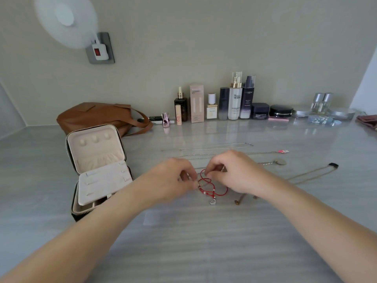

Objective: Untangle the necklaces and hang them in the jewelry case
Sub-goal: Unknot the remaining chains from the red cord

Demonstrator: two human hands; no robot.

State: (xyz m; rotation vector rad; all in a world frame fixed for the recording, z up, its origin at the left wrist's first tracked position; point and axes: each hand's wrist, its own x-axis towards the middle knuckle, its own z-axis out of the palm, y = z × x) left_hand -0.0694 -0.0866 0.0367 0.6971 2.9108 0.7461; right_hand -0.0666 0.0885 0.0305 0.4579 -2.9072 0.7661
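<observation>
A red cord necklace with white beads and a silver pendant lies looped on the grey table. My left hand pinches its left part and my right hand pinches the upper loop. Thin silver chains lie stretched out behind my hands. A chain with a round disc pendant and a gold chain lie to the right. The jewelry case stands open at the left, its cream lid upright.
A brown leather bag sits behind the case. A row of cosmetic bottles and jars lines the back wall. A white fan and a wall socket are at the upper left.
</observation>
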